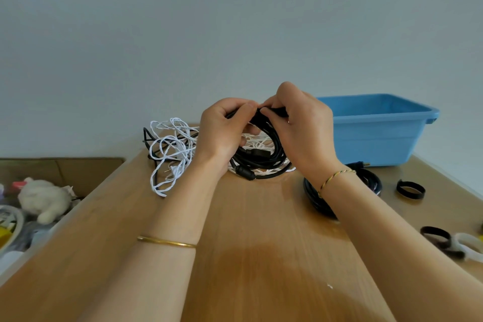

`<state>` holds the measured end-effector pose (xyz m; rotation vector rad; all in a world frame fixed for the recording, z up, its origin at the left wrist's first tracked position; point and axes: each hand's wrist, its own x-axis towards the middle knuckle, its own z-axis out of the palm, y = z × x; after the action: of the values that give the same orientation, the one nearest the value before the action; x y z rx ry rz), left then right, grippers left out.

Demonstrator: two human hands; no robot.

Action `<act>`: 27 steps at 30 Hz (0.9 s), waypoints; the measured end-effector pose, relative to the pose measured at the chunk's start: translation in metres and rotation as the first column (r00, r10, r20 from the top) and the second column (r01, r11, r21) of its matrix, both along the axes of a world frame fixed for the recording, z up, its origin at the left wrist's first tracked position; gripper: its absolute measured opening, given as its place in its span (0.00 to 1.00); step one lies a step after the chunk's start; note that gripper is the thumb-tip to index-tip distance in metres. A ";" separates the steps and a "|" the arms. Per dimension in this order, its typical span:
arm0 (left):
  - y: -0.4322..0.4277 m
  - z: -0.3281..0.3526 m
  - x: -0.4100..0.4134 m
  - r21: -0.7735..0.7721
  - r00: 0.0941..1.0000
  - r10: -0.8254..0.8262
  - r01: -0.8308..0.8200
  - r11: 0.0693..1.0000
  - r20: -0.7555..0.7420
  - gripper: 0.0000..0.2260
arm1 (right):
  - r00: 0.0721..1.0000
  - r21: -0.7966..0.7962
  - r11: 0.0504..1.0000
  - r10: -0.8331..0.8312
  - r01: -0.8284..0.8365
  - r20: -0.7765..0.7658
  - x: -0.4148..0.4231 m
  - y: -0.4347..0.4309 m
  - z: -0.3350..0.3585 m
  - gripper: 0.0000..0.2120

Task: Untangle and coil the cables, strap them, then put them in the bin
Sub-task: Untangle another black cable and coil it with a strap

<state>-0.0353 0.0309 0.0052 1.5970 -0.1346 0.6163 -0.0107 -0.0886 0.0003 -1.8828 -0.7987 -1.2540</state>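
Both hands are raised over the middle of the wooden surface (261,256), close together, thumbs nearly meeting. The left hand (224,128) and right hand (300,128) each pinch the top of the black cable (261,162), which is gathered in a loose coil. The coil's upper arc is lifted in the fingers. Its lower loops rest on the surface, partly over strands of the white cable (172,146).

The white cable lies in a tangle just left of the coil, near the far edge. The blue bin (376,136) stands at far right, near the right hand but apart from it. A second dark coil (371,180) lies flat in front of the bin, partly hidden under the right wrist. A black strap loop (410,189) sits beside it, and more straps (439,239) lie at the right edge.

A plush toy (44,198) lies off the surface to the left.
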 end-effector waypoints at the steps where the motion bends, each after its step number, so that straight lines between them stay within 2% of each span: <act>1: -0.001 0.000 -0.001 -0.004 1.000 -0.009 0.009 1.000 -0.015 0.06 | 1.000 0.007 1.000 0.003 -0.003 -0.007 -0.001 0.000 0.000 0.07; 3: -0.002 0.000 -0.002 0.001 1.000 -0.015 0.015 1.000 -0.018 0.06 | 0.997 0.030 0.999 0.024 -0.022 -0.071 -0.003 0.000 0.000 0.07; 7: -0.003 0.003 -0.005 0.024 0.999 -0.020 0.019 1.000 0.038 0.08 | 0.948 0.121 0.989 0.122 -0.089 -0.295 -0.006 -0.004 0.009 0.09; 13: -0.003 0.002 -0.006 0.002 0.999 -0.027 0.026 1.000 0.043 0.05 | 0.848 0.198 0.960 0.271 -0.200 -0.456 -0.001 -0.015 0.019 0.12; 22: -0.005 0.001 -0.007 -0.001 0.998 -0.067 0.067 0.998 0.012 0.05 | 0.779 0.320 0.907 0.403 -0.273 -0.480 0.001 -0.019 0.017 0.07; 27: -0.005 0.002 -0.009 0.024 0.996 -0.091 0.091 0.996 -0.002 0.04 | 0.735 0.358 0.885 0.452 -0.298 -0.506 0.007 -0.019 0.014 0.07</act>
<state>-0.0443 0.0264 0.0069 1.6053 -0.2137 0.5454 -0.0040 -0.1080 0.0148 -1.6386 -0.6048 -0.4465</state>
